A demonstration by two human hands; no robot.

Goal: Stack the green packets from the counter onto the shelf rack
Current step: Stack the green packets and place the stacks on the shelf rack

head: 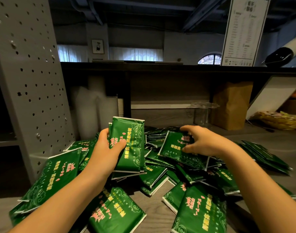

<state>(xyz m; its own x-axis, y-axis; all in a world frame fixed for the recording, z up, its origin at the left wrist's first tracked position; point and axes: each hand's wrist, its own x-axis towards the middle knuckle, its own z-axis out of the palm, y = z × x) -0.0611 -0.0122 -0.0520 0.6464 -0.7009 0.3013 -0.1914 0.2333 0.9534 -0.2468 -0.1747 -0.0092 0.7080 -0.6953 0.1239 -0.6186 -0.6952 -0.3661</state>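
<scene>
Several green packets point(154, 179) with yellow and red print lie in a loose pile across the grey counter point(154, 204). My left hand point(107, 148) holds a small upright stack of green packets point(130, 148) above the pile, thumb across the front. My right hand point(199, 142) reaches into the pile and grips one tilted green packet point(175, 153) by its upper edge. The grey perforated shelf rack point(31, 78) stands at the left, its shelves dark and mostly hidden.
A brown paper bag point(231, 105), clear glasses point(202, 113) and white plastic containers point(93, 110) stand at the back of the counter under a dark ledge point(177, 68). A menu sign point(243, 31) stands on the ledge. Yellow packaging point(281, 120) lies at the far right.
</scene>
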